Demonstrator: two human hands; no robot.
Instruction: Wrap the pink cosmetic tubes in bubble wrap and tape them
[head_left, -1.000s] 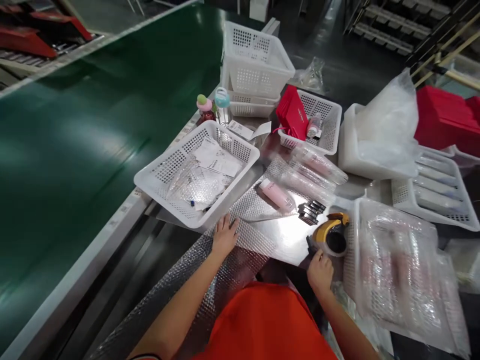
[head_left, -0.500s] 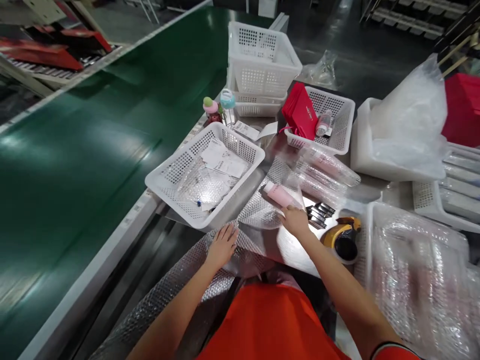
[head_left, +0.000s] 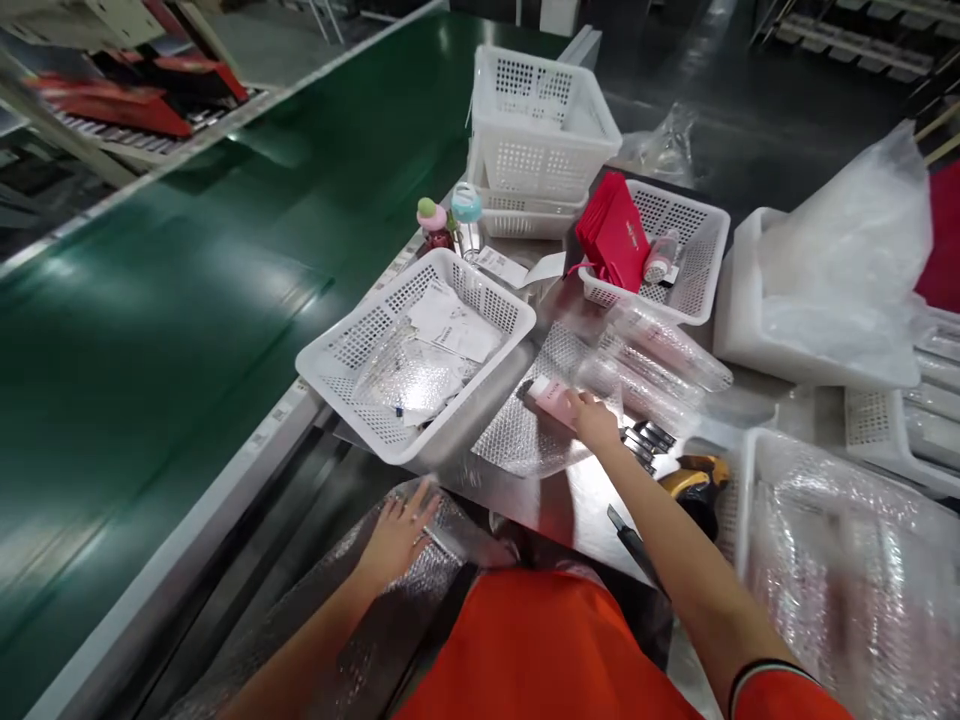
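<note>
A pink bottle with lettering [head_left: 553, 399] lies on a cut sheet of bubble wrap [head_left: 517, 445] on the metal table. My right hand [head_left: 596, 422] has its fingers curled over the near end of this bottle. Lower left, my left hand [head_left: 397, 540] is spread, slightly blurred, over the long bubble wrap [head_left: 352, 590] that hangs off the table's front edge. Beneath my right forearm a utility knife [head_left: 631, 538] shows in part. Several small black pieces [head_left: 646, 440] lie just right of my right hand.
A white basket with papers [head_left: 337, 410] stands left, beside the green conveyor belt [head_left: 187, 300]. Behind are stacked baskets [head_left: 544, 165] and a basket with red pouches [head_left: 615, 235]. Wrapped bottles [head_left: 652, 350], a yellow tape dispenser [head_left: 694, 480] and a basket of wrapped items [head_left: 847, 530] are right.
My left hand has moved down and left, away from the table edge. My right hand has shifted further over the bottle. The utility knife now shows under my right forearm.
</note>
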